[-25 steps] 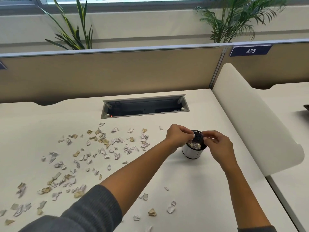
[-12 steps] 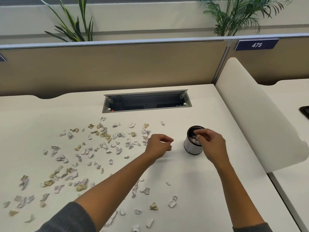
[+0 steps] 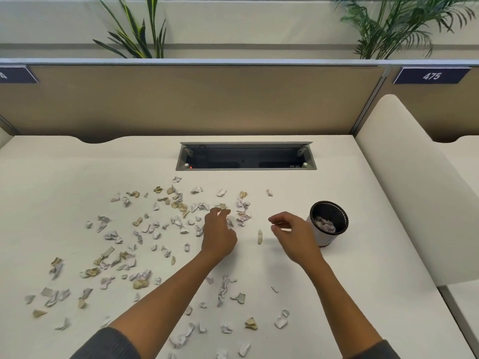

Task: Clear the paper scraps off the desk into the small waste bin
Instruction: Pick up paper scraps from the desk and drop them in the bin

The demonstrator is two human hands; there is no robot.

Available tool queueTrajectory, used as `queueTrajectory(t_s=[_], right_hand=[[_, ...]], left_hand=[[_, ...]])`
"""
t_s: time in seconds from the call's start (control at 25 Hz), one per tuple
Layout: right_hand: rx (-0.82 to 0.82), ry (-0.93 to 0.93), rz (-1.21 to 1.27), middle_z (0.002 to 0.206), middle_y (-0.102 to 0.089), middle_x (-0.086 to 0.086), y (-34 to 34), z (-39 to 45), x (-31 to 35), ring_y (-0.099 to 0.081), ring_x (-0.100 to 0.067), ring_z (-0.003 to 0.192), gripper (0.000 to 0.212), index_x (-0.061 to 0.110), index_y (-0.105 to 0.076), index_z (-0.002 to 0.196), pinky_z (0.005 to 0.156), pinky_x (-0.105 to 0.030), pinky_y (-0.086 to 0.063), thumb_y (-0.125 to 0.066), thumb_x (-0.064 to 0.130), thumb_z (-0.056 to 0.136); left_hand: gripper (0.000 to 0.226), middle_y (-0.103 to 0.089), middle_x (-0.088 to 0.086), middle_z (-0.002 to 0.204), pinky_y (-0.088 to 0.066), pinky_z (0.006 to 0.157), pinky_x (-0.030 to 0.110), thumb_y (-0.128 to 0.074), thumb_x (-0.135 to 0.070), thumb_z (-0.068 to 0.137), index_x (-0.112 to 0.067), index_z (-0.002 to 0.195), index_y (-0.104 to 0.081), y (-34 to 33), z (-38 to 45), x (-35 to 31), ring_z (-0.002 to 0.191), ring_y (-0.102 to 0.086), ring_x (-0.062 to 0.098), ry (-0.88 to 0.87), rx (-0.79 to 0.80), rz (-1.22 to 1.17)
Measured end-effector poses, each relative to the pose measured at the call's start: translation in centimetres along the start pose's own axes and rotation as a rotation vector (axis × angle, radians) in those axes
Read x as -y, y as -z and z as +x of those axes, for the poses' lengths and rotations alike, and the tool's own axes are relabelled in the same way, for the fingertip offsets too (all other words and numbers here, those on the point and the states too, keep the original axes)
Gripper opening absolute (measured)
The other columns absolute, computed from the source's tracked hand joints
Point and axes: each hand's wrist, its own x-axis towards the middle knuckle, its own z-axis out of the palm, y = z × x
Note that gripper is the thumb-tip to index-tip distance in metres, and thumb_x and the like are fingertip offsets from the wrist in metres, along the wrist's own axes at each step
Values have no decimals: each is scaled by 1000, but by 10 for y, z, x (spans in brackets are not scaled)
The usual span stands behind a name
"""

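Left hand [image 3: 219,235] fingers hide scraps [image 3: 229,222] beneath; grip unclear.

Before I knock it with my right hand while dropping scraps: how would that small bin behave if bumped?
The bin looks small and holds only a few crumpled scraps, so it is probably light and would slide easily. It is taller than wide, so a bump near the rim might tip it; on its side, it could roll.
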Motion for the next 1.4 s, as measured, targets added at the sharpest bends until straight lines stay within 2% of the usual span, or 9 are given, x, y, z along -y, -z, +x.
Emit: queueTrajectory(t_s=[0.12,0.24,0.32,0.44,0.56,0.8,1.12,1.24,1.4], right_hand=[[71,-12,-47,103,-69,7,-18,10,-4,-64,-1,92,17,20,-71,100,71,-5,-48,-66,10,87],[131,-11,-133,113,-64,4,-33,26,-3,-62,-11,99,27,20,-66,111,83,-20,-54,-72,16,85],[171,18,-222,124,-57,2,-42,37,-1,-57,-13,106,43,20,-59,122,88,-28,-51,-75,21,82],[229,72,-315,138,-47,2,-52,56,6,-49,-17,122,64,21,-49,134,96,-22,-38,-79,23,78],[350,91,-386,147,-39,-3,-62,72,11,-44,-21,132,71,17,-42,143,108,-28,-37,-77,20,81],[398,184,-545,148,-42,-4,-79,75,9,-44,-25,133,50,14,-54,136,108,-33,-38,-67,10,88],[252,263,-641,108,-63,-5,-79,41,-3,-60,-26,98,17,12,-68,103,81,-34,-48,-55,9,93],[228,151,-483,98,-67,-1,-69,30,-7,-62,-17,87,11,15,-69,95,73,-23,-45,-64,11,87],[176,-175,110,87,-70,-2,-50,18,-11,-66,-11,74,11,10,-71,91,74,-19,-52,-76,11,81]], left_hand=[[58,-13,9,162,-19,120,37,-48,-6,95,-21,150,-36,1,8,14,150,-8,25,-71,104,136],[47,-17,10,161,-27,118,42,-43,-16,101,-23,147,-41,-1,11,22,149,-12,25,-131,155,233],[42,-31,12,155,-35,111,42,-42,-19,102,-20,144,-46,-2,11,26,145,-23,26,-171,145,301],[33,-50,9,130,-47,90,36,-39,-15,101,-14,129,-58,0,11,28,127,-43,25,-233,115,385],[25,-55,7,110,-46,73,32,-42,-3,96,-9,105,-65,5,12,26,106,-54,24,-238,111,462],[26,-56,9,100,-46,70,33,-44,13,88,-4,91,-63,6,6,26,94,-56,25,-249,58,550],[25,-59,11,97,-50,76,37,-42,9,86,-5,88,-62,11,5,28,89,-58,26,-173,77,412],[24,-68,11,101,-50,82,34,-50,6,84,-6,88,-70,16,7,28,94,-62,24,-60,86,206],[18,-76,10,91,-49,62,19,-62,2,82,-2,89,-78,28,3,18,74,-67,16,86,58,-75]])
